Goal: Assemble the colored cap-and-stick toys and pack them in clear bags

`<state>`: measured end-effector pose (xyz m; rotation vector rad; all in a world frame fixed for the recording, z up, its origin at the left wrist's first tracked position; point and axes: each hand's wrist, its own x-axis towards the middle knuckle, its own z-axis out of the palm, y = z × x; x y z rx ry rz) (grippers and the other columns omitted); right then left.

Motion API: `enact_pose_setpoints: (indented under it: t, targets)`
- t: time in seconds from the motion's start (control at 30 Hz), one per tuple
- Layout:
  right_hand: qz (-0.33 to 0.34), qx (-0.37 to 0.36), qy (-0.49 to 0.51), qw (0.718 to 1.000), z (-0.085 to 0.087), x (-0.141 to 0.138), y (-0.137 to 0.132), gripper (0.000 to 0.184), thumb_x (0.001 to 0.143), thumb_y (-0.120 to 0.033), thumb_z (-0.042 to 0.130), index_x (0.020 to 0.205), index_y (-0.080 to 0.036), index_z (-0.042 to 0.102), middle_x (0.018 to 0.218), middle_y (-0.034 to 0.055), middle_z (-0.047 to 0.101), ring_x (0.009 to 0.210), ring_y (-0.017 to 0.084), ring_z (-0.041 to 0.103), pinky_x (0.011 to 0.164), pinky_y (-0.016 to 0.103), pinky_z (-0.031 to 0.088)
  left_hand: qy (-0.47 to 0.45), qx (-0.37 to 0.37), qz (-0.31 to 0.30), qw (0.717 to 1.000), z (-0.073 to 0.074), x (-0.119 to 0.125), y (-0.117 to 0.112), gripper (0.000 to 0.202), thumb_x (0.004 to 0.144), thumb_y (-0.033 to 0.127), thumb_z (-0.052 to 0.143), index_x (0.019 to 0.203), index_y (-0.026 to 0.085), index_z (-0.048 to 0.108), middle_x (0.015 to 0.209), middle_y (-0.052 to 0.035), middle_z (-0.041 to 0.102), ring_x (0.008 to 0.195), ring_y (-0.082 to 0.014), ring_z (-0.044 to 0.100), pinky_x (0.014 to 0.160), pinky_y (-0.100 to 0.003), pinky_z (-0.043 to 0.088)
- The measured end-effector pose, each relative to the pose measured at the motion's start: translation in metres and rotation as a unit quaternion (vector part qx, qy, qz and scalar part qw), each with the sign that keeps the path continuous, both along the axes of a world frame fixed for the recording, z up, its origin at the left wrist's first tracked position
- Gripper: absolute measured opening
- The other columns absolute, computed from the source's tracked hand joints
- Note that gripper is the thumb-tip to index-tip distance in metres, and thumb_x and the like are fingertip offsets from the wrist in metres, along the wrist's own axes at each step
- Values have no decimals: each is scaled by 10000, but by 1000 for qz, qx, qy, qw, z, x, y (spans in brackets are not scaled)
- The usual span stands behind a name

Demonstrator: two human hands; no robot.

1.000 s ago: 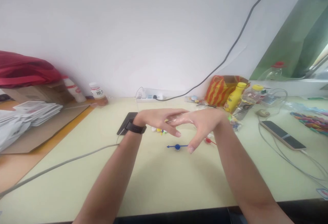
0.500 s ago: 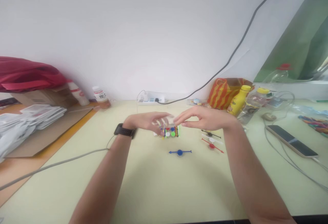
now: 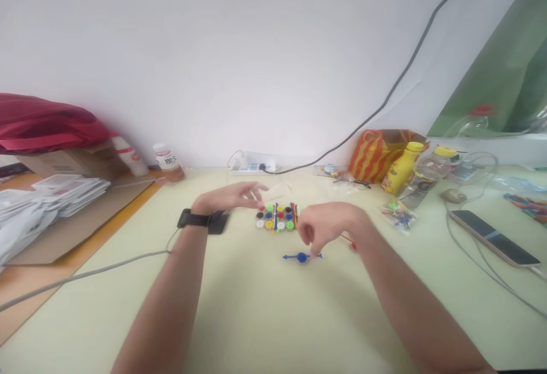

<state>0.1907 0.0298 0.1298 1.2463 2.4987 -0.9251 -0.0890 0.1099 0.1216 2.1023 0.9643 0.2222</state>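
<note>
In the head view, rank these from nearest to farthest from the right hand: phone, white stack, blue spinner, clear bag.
From the right hand:
1. Blue spinner: at the thumb tip.
2. Clear bag: to the right.
3. Phone: farther right.
4. White stack: far left, beyond the left hand.

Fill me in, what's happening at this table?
Someone is working bare-handed at the table. The right hand has its fingertips at one end of the blue spinner, which lies on the table; whether it has a grip is unclear. The left hand is by the block of colored caps. A red spinner is partly hidden by the right arm.
</note>
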Motion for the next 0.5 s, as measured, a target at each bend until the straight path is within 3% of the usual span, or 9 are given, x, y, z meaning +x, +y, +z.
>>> enact_pose_setpoints:
  t: [0.1,0.23,0.4,0.5]
  targets:
    - [-9,-44,-113,993,-29,-29,13,464,420,-571,898,524,-190,654,572,-6,669,491,143,603,479,241,437,2,-11,13,1000,-7,-2,4,661,821,557,701,1369,207,586,1228,-97,690,1177,-316,595,1003,-378,435]
    - [-1,-51,-167,985,-48,-42,20,426,443,-496,895,459,-184,605,512,6,641,476,162,601,479,261,451,18,-25,25,999,-17,-1,10,642,823,568,695,1343,207,591,1226,-95,689,1185,-310,590,992,-370,435]
    - [-41,14,-56,997,-31,-16,18,86,624,-268,779,645,-203,726,697,28,726,640,197,660,544,266,449,15,-30,33,999,-22,0,12,662,734,537,789,1283,215,607,1165,-88,697,1091,-299,634,912,-359,470]
    - [-75,29,29,996,-9,13,15,146,776,-323,659,774,-217,760,702,25,723,656,194,662,576,274,451,8,-36,21,999,-22,1,11,654,705,504,825,1251,217,607,1149,-92,697,1080,-305,639,889,-373,478]
